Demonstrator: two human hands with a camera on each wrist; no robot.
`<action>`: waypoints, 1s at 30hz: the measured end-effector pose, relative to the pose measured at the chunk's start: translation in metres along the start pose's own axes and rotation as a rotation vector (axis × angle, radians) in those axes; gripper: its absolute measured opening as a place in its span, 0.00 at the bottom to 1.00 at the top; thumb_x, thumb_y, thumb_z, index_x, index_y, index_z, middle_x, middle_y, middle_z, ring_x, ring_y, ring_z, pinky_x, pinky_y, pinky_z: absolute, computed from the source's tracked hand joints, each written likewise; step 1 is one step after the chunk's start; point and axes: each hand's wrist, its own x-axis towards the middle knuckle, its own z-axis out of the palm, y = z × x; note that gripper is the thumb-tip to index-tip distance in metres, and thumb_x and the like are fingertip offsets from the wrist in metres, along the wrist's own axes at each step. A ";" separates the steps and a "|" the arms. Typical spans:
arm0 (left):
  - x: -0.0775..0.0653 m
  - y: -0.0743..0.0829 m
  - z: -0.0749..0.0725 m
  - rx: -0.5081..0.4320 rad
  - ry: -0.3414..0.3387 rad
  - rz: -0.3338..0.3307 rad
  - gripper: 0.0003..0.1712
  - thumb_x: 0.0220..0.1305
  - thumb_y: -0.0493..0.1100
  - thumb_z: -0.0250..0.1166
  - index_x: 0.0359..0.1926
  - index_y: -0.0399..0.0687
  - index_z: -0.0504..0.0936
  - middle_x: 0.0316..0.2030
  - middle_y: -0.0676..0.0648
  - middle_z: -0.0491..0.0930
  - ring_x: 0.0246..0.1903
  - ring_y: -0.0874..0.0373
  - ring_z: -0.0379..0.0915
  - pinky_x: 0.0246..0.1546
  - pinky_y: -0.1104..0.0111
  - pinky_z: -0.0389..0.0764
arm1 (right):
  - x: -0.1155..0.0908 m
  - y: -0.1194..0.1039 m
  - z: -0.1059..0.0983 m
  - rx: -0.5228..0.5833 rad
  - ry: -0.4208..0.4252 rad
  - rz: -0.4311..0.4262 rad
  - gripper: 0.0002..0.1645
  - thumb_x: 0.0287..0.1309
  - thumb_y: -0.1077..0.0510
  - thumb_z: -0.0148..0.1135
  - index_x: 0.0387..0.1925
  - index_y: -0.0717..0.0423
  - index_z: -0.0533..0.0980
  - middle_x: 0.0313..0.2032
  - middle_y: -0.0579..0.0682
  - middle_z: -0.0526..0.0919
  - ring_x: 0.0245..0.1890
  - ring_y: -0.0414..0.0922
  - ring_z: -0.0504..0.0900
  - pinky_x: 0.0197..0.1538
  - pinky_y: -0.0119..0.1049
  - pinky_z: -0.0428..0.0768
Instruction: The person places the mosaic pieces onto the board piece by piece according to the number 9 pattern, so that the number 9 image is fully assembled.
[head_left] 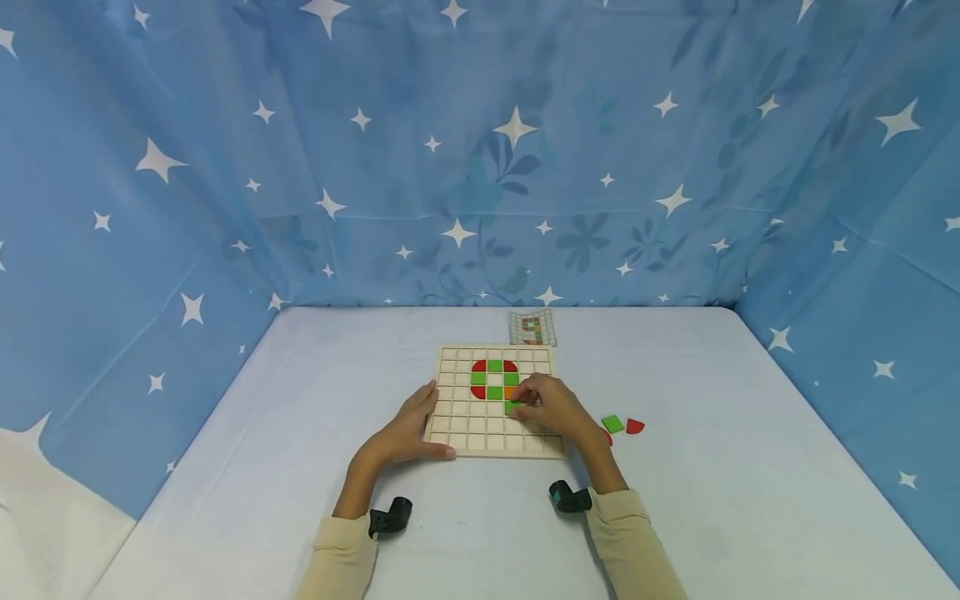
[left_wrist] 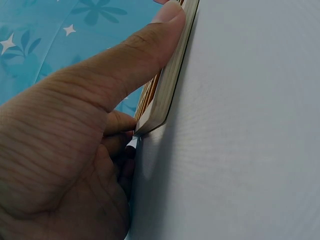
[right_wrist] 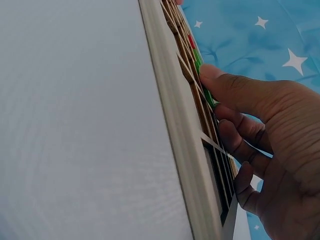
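A wooden grid board (head_left: 457, 422) lies on the table with red, green and orange tiles set in a ring in its upper middle. My left hand (head_left: 407, 427) holds its near left corner, the thumb (left_wrist: 145, 52) along the front edge and the fingers by the left side. Over the board, my right hand (head_left: 553, 406) pinches a green square tile (head_left: 512, 408) just below the orange tile (head_left: 510, 392). In the right wrist view the thumb (right_wrist: 235, 90) touches the green tile (right_wrist: 209, 98); the other fingers are bent beneath.
Right of the board lie a loose green square (head_left: 612, 424), a red quarter-round tile (head_left: 635, 427) and another red tile (head_left: 607, 437) partly behind my wrist. Behind the board is a pattern card (head_left: 532, 327) showing a coloured figure. A blue starry curtain (head_left: 480, 208) borders the white table (head_left: 300, 400).
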 end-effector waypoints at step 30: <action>0.000 -0.001 0.000 -0.013 -0.001 0.003 0.68 0.47 0.57 0.78 0.76 0.34 0.45 0.78 0.40 0.38 0.77 0.41 0.32 0.74 0.46 0.47 | -0.010 0.010 -0.028 0.099 0.067 0.118 0.10 0.62 0.54 0.65 0.42 0.55 0.82 0.38 0.49 0.84 0.38 0.43 0.79 0.42 0.34 0.78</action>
